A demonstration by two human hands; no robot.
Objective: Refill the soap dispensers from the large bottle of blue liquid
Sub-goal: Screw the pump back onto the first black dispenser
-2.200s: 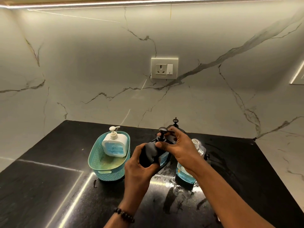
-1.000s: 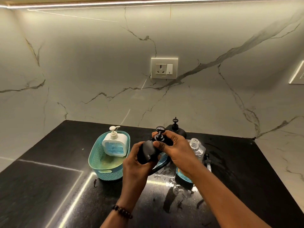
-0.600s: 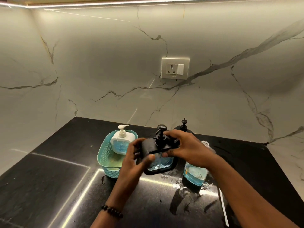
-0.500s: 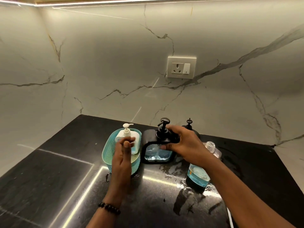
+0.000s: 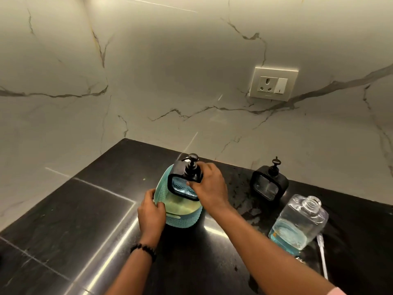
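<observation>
My right hand [image 5: 209, 186] grips a black square soap dispenser [image 5: 182, 184] with blue liquid behind its window, holding it upright inside the teal basket [image 5: 180, 218]. My left hand [image 5: 151, 211] clasps the basket's near left corner. The white dispenser seen earlier in the basket is hidden behind the black one. A second black dispenser [image 5: 269, 184] stands to the right, its window looking nearly clear. The large clear bottle [image 5: 297, 222], uncapped, holds a little blue liquid at its bottom and stands at the right.
The black stone counter [image 5: 74, 220] is wet between the basket and the second dispenser. A clear pump tube [image 5: 322, 254] lies beside the large bottle. A marble wall with a socket [image 5: 273, 84] rises behind.
My right hand carried the black dispenser left from the counter into the teal basket. My left hand let go of the dispenser and took hold of the basket's corner. The view shifted left.
</observation>
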